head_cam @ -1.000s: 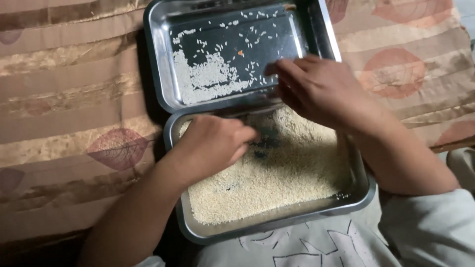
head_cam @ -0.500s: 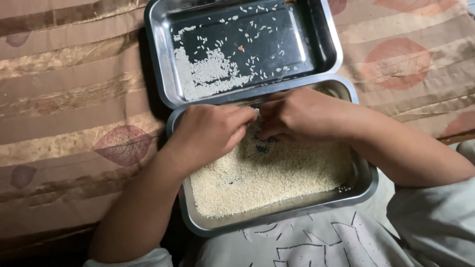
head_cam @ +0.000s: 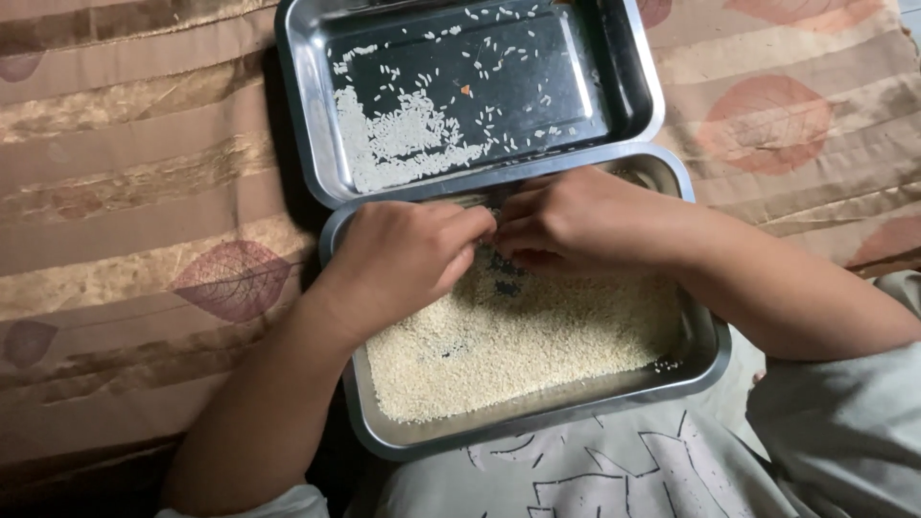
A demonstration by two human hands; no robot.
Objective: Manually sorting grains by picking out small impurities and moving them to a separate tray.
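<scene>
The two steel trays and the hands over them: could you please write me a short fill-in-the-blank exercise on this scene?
1. Both hands, the left hand and the right hand, are over the ____ tray.
2. The far tray holds ____ rice than the near one.
3. In the far tray, most of the white grains lie towards its ____ side.
4. Both trays rest on a striped cloth printed with ____.

Missing words: near; less; left; leaves
</scene>
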